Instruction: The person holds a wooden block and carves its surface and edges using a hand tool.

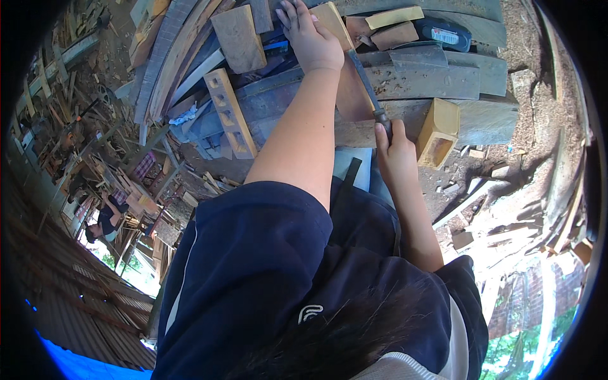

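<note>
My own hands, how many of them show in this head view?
2. Your left hand is at the pale wooden block near the top edge; your right hand grips the dark handle of a narrow tool.

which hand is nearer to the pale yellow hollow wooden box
Right. The right hand is just left of the box; the left hand is farther off, up and left.
</note>
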`<state>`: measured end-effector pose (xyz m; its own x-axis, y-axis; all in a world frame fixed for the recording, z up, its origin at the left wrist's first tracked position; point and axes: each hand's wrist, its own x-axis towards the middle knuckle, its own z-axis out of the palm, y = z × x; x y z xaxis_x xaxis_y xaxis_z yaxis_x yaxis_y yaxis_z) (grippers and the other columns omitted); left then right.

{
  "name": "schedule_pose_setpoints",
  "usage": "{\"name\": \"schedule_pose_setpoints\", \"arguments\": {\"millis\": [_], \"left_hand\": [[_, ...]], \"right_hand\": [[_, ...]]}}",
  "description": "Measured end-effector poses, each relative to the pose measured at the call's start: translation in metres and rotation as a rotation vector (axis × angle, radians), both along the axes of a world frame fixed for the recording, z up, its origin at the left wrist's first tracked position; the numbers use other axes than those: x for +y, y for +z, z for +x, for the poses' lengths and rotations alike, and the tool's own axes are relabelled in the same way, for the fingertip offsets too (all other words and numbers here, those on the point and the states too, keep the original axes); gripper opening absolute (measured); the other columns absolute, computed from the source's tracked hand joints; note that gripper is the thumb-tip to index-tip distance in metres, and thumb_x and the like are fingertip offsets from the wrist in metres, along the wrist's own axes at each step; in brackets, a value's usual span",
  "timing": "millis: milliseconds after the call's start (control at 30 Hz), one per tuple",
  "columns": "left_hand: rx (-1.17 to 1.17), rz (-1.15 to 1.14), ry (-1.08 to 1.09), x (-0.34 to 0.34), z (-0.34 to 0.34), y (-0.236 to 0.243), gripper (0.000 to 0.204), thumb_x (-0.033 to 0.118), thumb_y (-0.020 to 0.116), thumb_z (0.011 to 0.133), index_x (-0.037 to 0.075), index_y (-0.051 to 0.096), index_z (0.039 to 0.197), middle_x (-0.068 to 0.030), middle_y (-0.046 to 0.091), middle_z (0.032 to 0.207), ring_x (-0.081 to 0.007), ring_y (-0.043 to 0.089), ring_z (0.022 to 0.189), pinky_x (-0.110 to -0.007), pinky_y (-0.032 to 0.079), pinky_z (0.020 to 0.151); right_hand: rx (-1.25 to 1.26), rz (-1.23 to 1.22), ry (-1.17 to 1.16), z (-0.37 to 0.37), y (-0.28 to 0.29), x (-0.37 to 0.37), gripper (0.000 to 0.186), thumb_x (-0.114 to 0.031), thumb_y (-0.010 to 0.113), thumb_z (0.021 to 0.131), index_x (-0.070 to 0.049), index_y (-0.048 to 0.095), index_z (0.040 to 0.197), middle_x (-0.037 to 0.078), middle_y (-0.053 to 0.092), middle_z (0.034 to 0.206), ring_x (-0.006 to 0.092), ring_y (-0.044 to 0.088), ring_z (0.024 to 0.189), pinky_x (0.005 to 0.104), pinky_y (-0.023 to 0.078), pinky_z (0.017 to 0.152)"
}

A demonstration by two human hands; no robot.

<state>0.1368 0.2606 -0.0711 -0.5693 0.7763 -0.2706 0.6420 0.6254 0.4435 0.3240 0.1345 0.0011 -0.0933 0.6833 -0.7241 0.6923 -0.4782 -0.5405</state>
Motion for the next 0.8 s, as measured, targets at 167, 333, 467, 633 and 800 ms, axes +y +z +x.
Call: {"name": "schedule_pose_setpoints", "arguments": {"millis": [167,333,467,633,800], "left_hand": [[-0.013,0.009,-0.021,-0.003,-0.003,-0.005,0.052,0.007,0.036,0.104,0.0,0.028,0.155,-0.0173,0.019,0.164,-0.0301,0.011,0.154,-0.039,0.016,0.125],[0.009,0.049,-0.051,-0.005,-0.004,-0.008,0.052,0.006,0.036,0.104,0.0,0.027,0.155,-0.0172,0.019,0.164,-0.0306,0.01,0.154,-0.039,0.016,0.125],[-0.022,0.107,-0.038,-0.006,-0.006,-0.006,0.052,0.006,0.036,0.104,0.0,0.027,0.155,-0.0166,0.019,0.165,-0.0302,0.01,0.154,-0.039,0.016,0.125],[-0.067,0.044,-0.004,-0.003,-0.001,-0.001,0.051,0.009,0.035,0.105,0.0,0.027,0.155,-0.0153,0.018,0.165,-0.0293,0.01,0.154,-0.039,0.015,0.125],[-0.004,0.079,-0.033,-0.006,-0.005,-0.009,0.051,0.009,0.035,0.105,0.001,0.028,0.155,-0.0146,0.018,0.165,-0.029,0.011,0.154,-0.038,0.015,0.125]], "right_hand": [[-0.015,-0.044,0.007,0.0,-0.004,-0.005,0.037,-0.04,0.054,0.101,-0.003,0.048,0.1,0.03,0.065,0.077,0.0513,0.064,0.077,0.056,0.05,0.064],[-0.076,-0.026,0.017,-0.012,-0.003,0.001,0.038,-0.04,0.052,0.101,-0.003,0.049,0.1,0.03,0.065,0.077,0.0512,0.064,0.077,0.0566,0.05,0.065],[-0.032,-0.044,-0.024,-0.01,0.007,-0.002,0.038,-0.041,0.052,0.102,-0.003,0.049,0.101,0.03,0.065,0.077,0.0514,0.064,0.078,0.0575,0.049,0.066],[-0.019,-0.086,-0.018,0.002,0.013,-0.007,0.04,-0.042,0.05,0.102,-0.002,0.051,0.102,0.03,0.065,0.079,0.0515,0.064,0.08,0.0575,0.05,0.067],[-0.034,0.069,0.011,-0.024,0.003,0.033,0.04,-0.041,0.051,0.102,-0.002,0.051,0.1,0.03,0.067,0.081,0.0516,0.065,0.081,0.0574,0.052,0.069]]}}
